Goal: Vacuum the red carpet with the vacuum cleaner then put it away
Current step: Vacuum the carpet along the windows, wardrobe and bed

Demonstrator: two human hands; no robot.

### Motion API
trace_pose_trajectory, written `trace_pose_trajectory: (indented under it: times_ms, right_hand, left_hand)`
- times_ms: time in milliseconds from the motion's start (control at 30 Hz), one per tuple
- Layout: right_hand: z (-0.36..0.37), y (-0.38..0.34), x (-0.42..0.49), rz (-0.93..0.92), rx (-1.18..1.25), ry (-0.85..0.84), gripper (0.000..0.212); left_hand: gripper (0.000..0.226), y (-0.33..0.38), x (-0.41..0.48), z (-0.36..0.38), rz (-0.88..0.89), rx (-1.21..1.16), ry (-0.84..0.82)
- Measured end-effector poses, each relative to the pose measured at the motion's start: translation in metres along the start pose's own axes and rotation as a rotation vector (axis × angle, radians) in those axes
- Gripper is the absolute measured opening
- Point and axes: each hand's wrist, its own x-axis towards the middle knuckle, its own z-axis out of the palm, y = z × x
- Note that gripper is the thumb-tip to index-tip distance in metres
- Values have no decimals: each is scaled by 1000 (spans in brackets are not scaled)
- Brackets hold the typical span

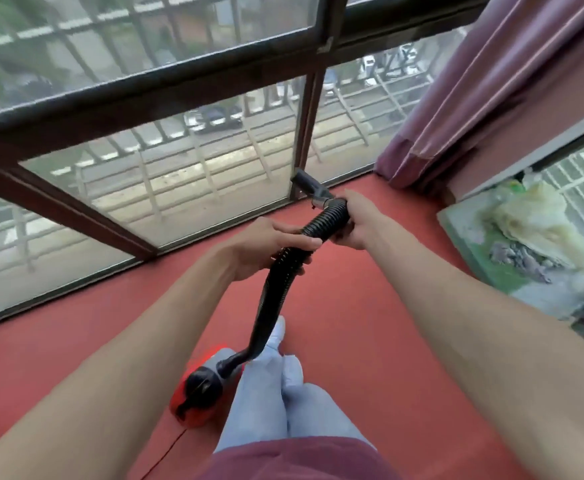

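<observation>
At ten o'clock a dark-framed window (145, 98) borders the red carpet (41, 341). At seven o'clock the red and black vacuum cleaner (197, 389) lies on the carpet, just beside the person's legs (266, 393). Its black ribbed hose (275, 299) rises to the centre, where the left grip (266, 240) is curled round it. The hose bends toward one o'clock into the right grip (356, 220), clamped round its end behind the nozzle (309, 187), which points at the window's base. A purple curtain (474, 81) hangs at two o'clock.
</observation>
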Motion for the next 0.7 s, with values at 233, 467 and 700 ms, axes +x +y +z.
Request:
trace_pose_trajectory:
  times_ms: [233,467,700]
  right_hand:
    - [-64,-37,33,-89,342,264,21]
    - [-140,-44,52,-76,588,420,16]
    - [-199,-22,75,-30,709,484,18]
  left_hand:
    - [25,63,91,18,-35,174,-196]
    - [24,90,157,70,-99,315,-346]
    - [21,80,198,122,-196,378,-443]
